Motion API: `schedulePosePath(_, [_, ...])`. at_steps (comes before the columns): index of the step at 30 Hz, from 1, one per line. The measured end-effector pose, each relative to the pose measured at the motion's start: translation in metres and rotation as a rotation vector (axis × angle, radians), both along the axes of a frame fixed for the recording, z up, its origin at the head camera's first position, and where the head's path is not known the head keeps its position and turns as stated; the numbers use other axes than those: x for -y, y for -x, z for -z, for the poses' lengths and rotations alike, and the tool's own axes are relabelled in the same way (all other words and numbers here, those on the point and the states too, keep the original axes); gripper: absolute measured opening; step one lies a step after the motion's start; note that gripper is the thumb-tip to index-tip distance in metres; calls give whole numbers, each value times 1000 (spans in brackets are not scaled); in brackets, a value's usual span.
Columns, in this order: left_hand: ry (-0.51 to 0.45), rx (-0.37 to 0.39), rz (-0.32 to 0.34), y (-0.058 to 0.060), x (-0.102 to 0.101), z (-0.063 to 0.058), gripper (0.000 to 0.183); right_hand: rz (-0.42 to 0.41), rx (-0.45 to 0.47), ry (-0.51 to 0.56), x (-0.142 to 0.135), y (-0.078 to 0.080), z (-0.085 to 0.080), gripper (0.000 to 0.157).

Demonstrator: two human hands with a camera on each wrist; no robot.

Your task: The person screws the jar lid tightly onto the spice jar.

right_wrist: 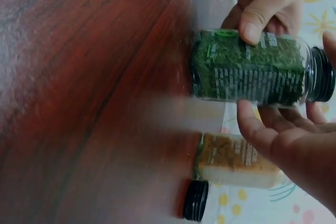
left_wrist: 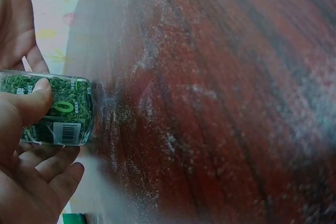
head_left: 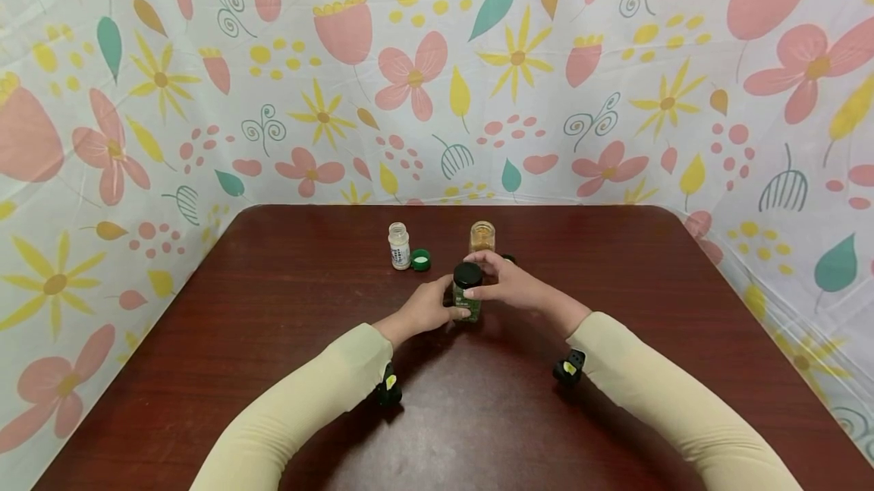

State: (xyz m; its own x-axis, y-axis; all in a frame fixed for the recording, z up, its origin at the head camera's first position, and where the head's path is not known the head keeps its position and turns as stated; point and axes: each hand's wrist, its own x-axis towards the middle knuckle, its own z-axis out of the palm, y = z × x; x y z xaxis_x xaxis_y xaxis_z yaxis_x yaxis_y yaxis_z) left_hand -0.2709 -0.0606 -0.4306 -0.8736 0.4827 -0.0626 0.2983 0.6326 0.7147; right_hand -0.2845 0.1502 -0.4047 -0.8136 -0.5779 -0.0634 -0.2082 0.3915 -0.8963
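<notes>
A clear jar of green dried herbs [right_wrist: 252,77] with a black lid [head_left: 467,274] stands upright in front of me in the head view. My left hand [head_left: 429,306] grips its lower body, thumb across the label and the other fingers round the far side. From the right, my right hand [head_left: 508,284] curls round the top of the jar at the lid; one of its fingers lies along the glass below. Whether the lid is loose cannot be seen.
Behind stands an uncapped jar of orange-brown powder [head_left: 482,236], with a black cap [right_wrist: 196,201] on the table next to it. An uncapped small white-labelled bottle [head_left: 399,247] and its green cap [head_left: 420,259] are farther left. Floral cloth [head_left: 437,81] hangs beyond the brown table [head_left: 307,256].
</notes>
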Motion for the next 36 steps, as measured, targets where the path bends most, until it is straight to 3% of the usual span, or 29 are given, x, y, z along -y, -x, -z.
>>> schedulePosePath(4, [2, -13, 4, 0, 0, 1, 61, -60, 120, -5, -7, 7, -4, 74])
schedulePosePath(8, [-5, -13, -2, -1, 0, 0, 59, -132, 243, 7, -12, 14, -12, 74])
schedulePosePath(11, [-12, -12, 0, -1, 0, 0, 59, -174, 276, -12, -13, 18, -16, 74])
schedulePosePath(19, [-5, -10, 14, 1, 0, 2, 58, -209, 274, -44, -13, 21, -22, 69])
schedulePosePath(36, [-7, 2, -2, 0, -1, 1, 59, -132, 223, -30, -10, 14, -17, 61])
